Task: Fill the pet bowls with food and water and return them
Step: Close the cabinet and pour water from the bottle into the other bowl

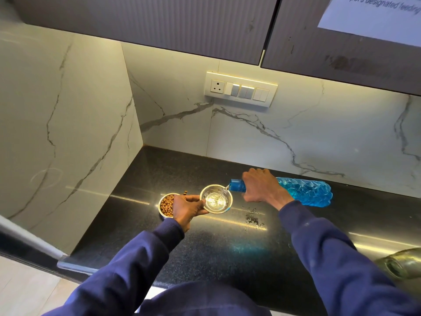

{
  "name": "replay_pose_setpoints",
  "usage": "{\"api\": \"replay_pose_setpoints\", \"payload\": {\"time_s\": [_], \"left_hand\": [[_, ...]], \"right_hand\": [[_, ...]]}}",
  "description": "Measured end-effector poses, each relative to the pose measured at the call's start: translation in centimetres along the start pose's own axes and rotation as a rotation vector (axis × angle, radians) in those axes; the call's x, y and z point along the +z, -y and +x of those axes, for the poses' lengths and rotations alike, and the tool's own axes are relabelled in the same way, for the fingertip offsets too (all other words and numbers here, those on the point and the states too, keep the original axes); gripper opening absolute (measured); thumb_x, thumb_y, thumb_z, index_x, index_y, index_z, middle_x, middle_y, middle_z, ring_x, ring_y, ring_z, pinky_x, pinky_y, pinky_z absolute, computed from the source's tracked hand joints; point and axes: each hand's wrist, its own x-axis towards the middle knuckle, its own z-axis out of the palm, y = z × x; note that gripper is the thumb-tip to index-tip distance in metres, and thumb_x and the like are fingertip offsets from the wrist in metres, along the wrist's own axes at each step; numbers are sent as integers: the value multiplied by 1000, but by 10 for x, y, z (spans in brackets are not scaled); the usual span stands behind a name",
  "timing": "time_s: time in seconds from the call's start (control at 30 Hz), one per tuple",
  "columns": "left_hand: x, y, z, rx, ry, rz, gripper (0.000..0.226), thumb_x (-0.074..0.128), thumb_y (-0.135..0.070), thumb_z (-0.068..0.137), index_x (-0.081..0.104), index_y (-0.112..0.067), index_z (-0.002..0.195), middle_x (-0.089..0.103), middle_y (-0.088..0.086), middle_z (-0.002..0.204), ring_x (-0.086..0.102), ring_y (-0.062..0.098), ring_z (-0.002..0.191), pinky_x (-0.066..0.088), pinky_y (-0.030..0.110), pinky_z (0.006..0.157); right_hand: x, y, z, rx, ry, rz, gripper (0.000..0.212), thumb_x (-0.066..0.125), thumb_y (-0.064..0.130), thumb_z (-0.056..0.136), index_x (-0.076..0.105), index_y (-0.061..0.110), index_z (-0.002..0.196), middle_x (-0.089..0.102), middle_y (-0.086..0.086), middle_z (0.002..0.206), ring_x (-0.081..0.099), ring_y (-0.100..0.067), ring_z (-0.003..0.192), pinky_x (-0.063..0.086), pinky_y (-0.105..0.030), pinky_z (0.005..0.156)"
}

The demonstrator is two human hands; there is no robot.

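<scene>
Closest in, two dark blue knit sleeves (136,258) reach over a black, speckled, glossy countertop (205,247). Far right of the water bowl, a rounded glass vessel (403,263) is cut off by the edge and too blurred to identify. The left hand (186,209) pinches the near-left rim of the water bowl (216,199), thumb on top and fingers curled below. The bowl is small, round and polished steel; whether it rests on the stone or is lifted, I cannot tell. Touching its left side, half hidden by that hand, a matching food bowl (165,205) holds brown kibble. Scattered droplets (252,218) lie just right of the water bowl. The right hand (262,189) is wrapped round the neck of a blue, faceted plastic bottle (305,192). The bottle lies almost level, its long axis running left to right and its mouth pointing left, with a thin stream falling into the water bowl. Behind the bowl rises white veined marble with a switch plate (240,88), then ribbed dark cabinets (159,21) and a partly cropped printed sheet (376,17).
</scene>
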Motion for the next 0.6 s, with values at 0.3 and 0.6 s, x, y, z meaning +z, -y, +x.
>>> {"api": "replay_pose_setpoints", "payload": {"time_s": [0.3,0.6], "left_hand": [[3,2,1,3,10,-26,20,73,6,85,73,2,105,80,19,91,80,34,85,67,42,73],[8,4,2,69,-29,-27,9,72,9,86,73,4,93,76,26,96,77,33,78,66,35,65]], "right_hand": [[3,2,7,32,-79,158,45,70,51,79,64,17,108,51,8,84,49,-12,80,42,-34,82],[12,-1,8,224,-229,640,26,81,28,78,59,15,75,58,6,60,55,-7,50,43,-21,54]]}}
